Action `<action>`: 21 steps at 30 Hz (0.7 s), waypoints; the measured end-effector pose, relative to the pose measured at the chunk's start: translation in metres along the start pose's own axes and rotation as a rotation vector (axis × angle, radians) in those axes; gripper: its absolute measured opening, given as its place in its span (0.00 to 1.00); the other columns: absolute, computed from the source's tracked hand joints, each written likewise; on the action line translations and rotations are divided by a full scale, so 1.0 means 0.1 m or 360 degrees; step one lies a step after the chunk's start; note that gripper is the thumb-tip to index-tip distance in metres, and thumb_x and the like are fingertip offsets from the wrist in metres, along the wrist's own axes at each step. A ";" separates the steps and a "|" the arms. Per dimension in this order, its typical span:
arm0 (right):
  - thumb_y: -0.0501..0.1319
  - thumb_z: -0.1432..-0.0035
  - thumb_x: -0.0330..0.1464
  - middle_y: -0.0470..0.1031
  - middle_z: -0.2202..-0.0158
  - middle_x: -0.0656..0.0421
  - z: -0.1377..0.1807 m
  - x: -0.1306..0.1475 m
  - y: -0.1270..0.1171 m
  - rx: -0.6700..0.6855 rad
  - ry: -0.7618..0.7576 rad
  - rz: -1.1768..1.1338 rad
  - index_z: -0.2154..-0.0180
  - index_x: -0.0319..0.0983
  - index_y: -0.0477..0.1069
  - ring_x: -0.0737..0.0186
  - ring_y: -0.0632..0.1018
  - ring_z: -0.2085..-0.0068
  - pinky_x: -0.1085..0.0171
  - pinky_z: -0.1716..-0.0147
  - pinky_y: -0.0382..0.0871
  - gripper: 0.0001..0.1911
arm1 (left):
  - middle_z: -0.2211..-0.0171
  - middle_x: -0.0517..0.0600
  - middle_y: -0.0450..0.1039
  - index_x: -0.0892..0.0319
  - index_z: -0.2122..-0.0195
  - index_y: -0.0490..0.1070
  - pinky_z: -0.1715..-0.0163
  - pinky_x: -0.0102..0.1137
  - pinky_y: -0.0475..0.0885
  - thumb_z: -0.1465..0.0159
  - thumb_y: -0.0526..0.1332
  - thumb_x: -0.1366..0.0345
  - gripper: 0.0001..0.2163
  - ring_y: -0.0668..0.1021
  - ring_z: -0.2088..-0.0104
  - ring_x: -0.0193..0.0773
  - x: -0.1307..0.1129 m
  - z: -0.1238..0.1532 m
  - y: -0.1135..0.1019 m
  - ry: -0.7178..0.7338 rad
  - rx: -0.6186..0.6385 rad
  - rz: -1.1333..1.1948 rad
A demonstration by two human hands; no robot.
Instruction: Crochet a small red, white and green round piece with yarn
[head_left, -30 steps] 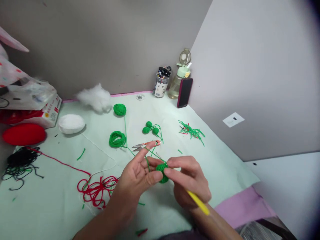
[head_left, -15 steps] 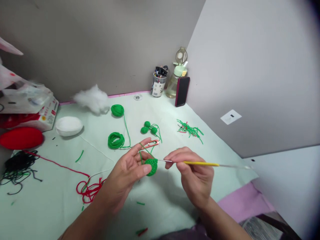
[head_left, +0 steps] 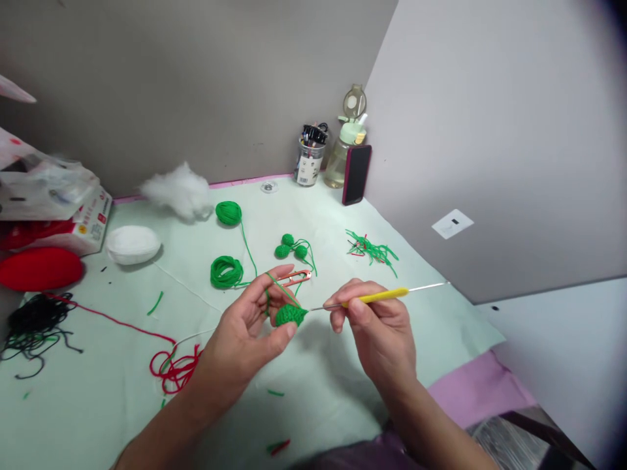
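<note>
Between the thumb and fingers of my left hand [head_left: 249,323] is a small green crochet piece [head_left: 290,315]. Green yarn runs from it up over my left index finger. My right hand [head_left: 377,323] grips a crochet hook [head_left: 377,297] by its yellow handle, and the hook's metal tip meets the right edge of the piece. Just beyond my left fingertips lies an orange-red thread snipper [head_left: 298,277], partly hidden by the fingers. Three small green crocheted balls [head_left: 287,251] with yarn tails rest behind it. A green yarn coil [head_left: 226,272] and a green yarn ball [head_left: 228,213] sit to the left.
White stuffing [head_left: 180,190], a white yarn ball [head_left: 133,245], red yarn [head_left: 42,269] and black yarn [head_left: 36,320] lie at left. A pen cup [head_left: 309,163], bottle [head_left: 337,160] and phone [head_left: 357,175] stand at the back. Green yarn scraps [head_left: 372,251] lie at right.
The yellow handle has tilted, its far end rising and swinging left. The green piece has turned in my left fingers, its edge now drawn to a point at the hook.
</note>
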State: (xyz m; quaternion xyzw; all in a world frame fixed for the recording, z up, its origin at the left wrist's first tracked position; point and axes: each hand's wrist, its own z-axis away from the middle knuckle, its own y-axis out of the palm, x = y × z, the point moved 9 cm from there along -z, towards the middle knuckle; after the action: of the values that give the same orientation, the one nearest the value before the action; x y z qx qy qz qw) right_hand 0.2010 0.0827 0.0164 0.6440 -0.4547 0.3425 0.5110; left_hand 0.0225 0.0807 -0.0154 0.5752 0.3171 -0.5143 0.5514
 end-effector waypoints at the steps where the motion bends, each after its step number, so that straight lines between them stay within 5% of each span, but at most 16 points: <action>1: 0.72 0.37 0.36 0.83 0.68 0.58 0.00 -0.02 0.00 -0.0010 0.0034 -0.0028 0.64 0.42 0.86 0.68 0.80 0.74 0.69 0.73 0.76 0.05 | 0.58 0.47 0.76 0.48 0.37 0.74 0.46 0.34 0.68 0.38 0.73 0.67 0.28 0.75 0.53 0.40 0.00 0.01 0.00 0.0002 -0.0022 -0.0043; 7: 0.73 0.38 0.37 0.83 0.70 0.61 0.03 -0.17 0.07 -0.0032 0.0283 -0.0211 0.65 0.43 0.85 0.72 0.79 0.75 0.72 0.73 0.75 0.05 | 0.56 0.51 0.79 0.52 0.32 0.69 0.47 0.38 0.69 0.36 0.70 0.64 0.30 0.77 0.52 0.44 0.07 0.03 0.09 -0.0074 0.0030 0.0061; 18: 0.74 0.39 0.37 0.82 0.71 0.60 0.00 -0.14 0.02 -0.0047 0.0340 -0.0186 0.67 0.41 0.85 0.72 0.77 0.76 0.72 0.75 0.72 0.07 | 0.63 0.46 0.77 0.48 0.39 0.78 0.64 0.31 0.68 0.33 0.68 0.61 0.21 0.77 0.67 0.34 0.10 0.01 0.16 -0.0239 0.0229 0.0316; 21: 0.72 0.37 0.38 0.81 0.71 0.61 0.02 -0.17 0.04 -0.0028 0.0347 -0.0185 0.66 0.43 0.85 0.72 0.76 0.76 0.71 0.74 0.72 0.07 | 0.60 0.47 0.79 0.48 0.40 0.78 0.58 0.31 0.70 0.34 0.70 0.61 0.20 0.78 0.61 0.36 0.09 0.01 0.18 -0.0213 0.0214 0.0284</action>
State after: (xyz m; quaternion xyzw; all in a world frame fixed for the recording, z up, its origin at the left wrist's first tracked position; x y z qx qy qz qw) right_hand 0.1915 0.0845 0.0014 0.6238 -0.3612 0.3762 0.5821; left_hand 0.0416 0.0743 -0.0183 0.6011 0.1919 -0.5206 0.5752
